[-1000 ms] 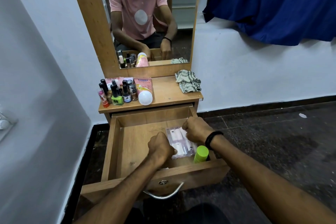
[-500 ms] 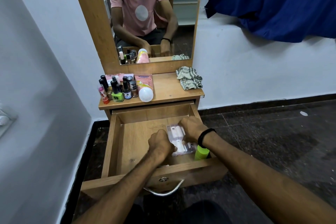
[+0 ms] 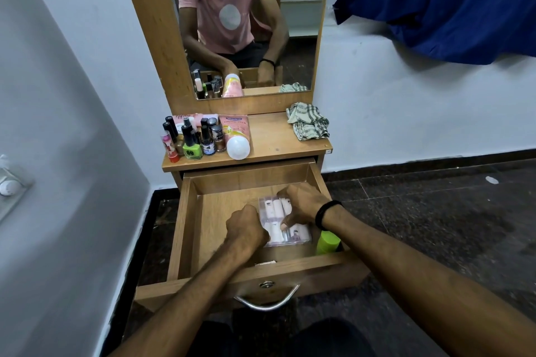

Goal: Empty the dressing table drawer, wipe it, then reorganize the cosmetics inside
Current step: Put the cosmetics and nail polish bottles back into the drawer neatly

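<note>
Clear plastic pack (image 3: 290,236) of white tubes, print unreadable, lay in the right half of the wooden drawer (image 3: 181,226). Left hand (image 3: 246,226) curled round its left edge, right hand (image 3: 301,206) curled over its far end. On the tabletop (image 3: 284,145), a glossy pink tube (image 3: 235,130) read "10X".

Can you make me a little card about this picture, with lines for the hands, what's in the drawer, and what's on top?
place: dressing table with mirror, drawer pulled open
left hand: grips the left edge of the clear pack
right hand: grips the pack's far right side
in drawer: clear pack of small tubes; green bottle in the front right corner
on top: nail polish bottles, pink tube lying down, checked cloth
</note>
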